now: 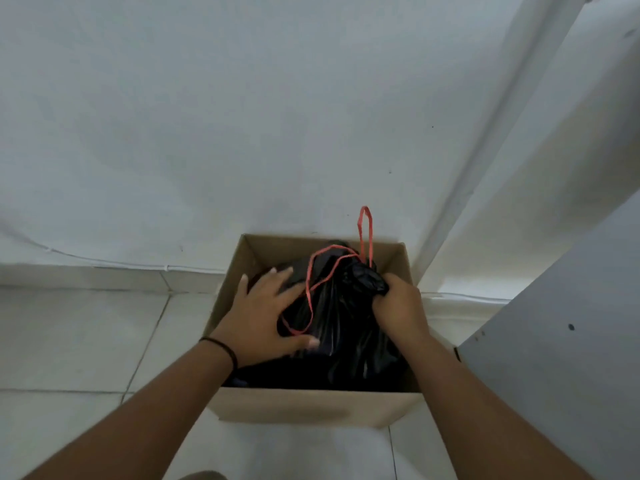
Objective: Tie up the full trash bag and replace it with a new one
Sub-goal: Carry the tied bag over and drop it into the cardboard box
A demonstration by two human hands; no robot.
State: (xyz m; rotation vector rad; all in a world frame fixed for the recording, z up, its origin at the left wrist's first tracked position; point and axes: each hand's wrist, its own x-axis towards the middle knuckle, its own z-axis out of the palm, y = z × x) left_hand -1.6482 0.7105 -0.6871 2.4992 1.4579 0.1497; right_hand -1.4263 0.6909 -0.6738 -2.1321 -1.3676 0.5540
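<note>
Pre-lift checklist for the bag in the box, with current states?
1. Right hand grips the gathered neck of the black trash bag: ok.
2. Left hand steadies the bag, fingers spread on its side: ok.
3. Red drawstring knotted: not ok, its loops hang loose, one standing above the bag.
4. Bag mouth closed: cannot tell, the neck is bunched inside the right hand.
5. Bag free of the cardboard box: not ok, it sits inside.
6. New bag at hand: cannot tell, none in view.
</note>
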